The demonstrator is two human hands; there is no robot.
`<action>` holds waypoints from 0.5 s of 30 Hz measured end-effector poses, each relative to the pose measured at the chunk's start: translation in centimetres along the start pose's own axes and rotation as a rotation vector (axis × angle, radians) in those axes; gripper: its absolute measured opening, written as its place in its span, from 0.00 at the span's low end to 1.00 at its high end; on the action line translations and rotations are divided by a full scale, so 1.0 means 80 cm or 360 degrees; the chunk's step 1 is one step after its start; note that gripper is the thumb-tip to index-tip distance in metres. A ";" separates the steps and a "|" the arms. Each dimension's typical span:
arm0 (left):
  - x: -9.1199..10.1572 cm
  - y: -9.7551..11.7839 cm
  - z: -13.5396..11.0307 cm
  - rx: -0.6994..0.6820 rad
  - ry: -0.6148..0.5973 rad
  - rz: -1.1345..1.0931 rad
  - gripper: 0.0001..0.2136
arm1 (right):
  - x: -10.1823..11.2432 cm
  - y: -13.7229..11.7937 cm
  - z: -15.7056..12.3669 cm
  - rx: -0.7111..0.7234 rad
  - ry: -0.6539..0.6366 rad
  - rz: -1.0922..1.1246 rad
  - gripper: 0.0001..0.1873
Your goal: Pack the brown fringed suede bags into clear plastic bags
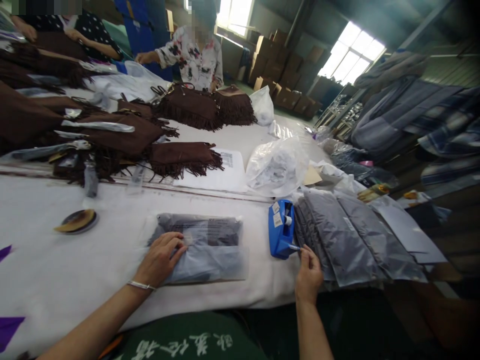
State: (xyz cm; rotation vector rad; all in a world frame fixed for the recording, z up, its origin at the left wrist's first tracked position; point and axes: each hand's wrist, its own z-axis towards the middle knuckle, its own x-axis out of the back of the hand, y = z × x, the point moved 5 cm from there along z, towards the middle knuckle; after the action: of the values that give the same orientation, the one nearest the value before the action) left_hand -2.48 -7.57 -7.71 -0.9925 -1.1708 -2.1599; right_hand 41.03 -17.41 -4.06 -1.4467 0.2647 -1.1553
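Observation:
A clear plastic bag [213, 260] with a dark folded item inside lies flat in front of me. My left hand [165, 255] rests on its left half, fingers spread over the plastic. To the right of the bag stands a blue tape dispenser [279, 230] with white stickers on its side. My right hand [309, 275] is at its front end, thumb and fingers pinched at the tape end by the cutter. The strip of tape itself is too small to see clearly. Beside the dispenser, several filled grey bags [337, 235] lie in an overlapping row.
Brown fringed bags [187, 105] cover the table's far side. A puffy clear plastic bag [277, 167] sits behind the dispenser. At left lies a small dark oval dish [77, 221]. A co-worker in a floral shirt [198, 55] stands opposite; another in polka dots [97, 35] is farther left.

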 end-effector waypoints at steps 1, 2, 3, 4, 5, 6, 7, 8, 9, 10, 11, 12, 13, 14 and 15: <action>0.000 0.000 0.000 -0.0010 0.0002 -0.0006 0.10 | -0.005 -0.007 0.007 -0.0001 -0.0059 0.0034 0.26; 0.000 0.000 0.000 -0.0014 0.0007 -0.0008 0.10 | -0.011 -0.013 0.012 -0.0004 -0.0133 0.0078 0.27; 0.000 0.000 0.000 -0.0014 0.0010 -0.0007 0.09 | -0.016 -0.018 0.014 0.0001 -0.0190 0.0130 0.28; 0.000 0.000 0.000 -0.0009 0.0011 -0.0002 0.09 | -0.019 -0.022 0.013 0.0016 -0.0207 0.0183 0.29; 0.000 0.001 -0.001 -0.0002 0.0007 0.0005 0.09 | -0.019 -0.024 0.009 0.0033 -0.0175 0.0228 0.30; 0.000 0.001 -0.001 0.0006 0.0000 0.0011 0.08 | -0.016 -0.024 0.003 0.0044 -0.0109 0.0256 0.31; 0.000 0.002 -0.002 0.0017 -0.0008 0.0018 0.08 | -0.013 -0.021 -0.005 0.0038 -0.0035 0.0259 0.31; 0.001 0.003 -0.002 0.0027 -0.0013 0.0022 0.07 | -0.008 -0.016 -0.013 0.0020 0.0025 0.0228 0.32; 0.001 0.004 -0.003 0.0039 -0.0016 0.0025 0.07 | -0.005 -0.009 -0.020 -0.0004 0.0052 0.0166 0.33; 0.002 0.005 -0.003 0.0052 -0.0016 0.0025 0.06 | -0.002 -0.003 -0.026 -0.0018 0.0051 0.0088 0.33; 0.003 0.006 -0.004 0.0068 -0.0013 0.0023 0.05 | 0.001 0.002 -0.030 -0.0010 0.0046 -0.0013 0.34; 0.003 0.006 -0.004 0.0086 -0.0008 0.0019 0.05 | 0.004 0.006 -0.032 0.0014 0.0047 -0.0122 0.34; 0.004 0.006 -0.005 0.0108 -0.0001 0.0013 0.05 | 0.007 0.009 -0.033 0.0044 0.0058 -0.0232 0.35; 0.004 0.006 -0.006 0.0131 0.0006 0.0004 0.04 | 0.009 0.011 -0.034 0.0071 0.0071 -0.0334 0.35; 0.004 0.005 -0.007 0.0153 0.0009 -0.0006 0.04 | 0.010 0.011 -0.035 0.0091 0.0079 -0.0409 0.35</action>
State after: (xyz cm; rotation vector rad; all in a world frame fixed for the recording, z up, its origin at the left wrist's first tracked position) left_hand -2.58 -8.27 -7.47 -0.9431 -1.2624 -2.0871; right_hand 39.68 -20.01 -5.02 -1.4319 0.0802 -1.3962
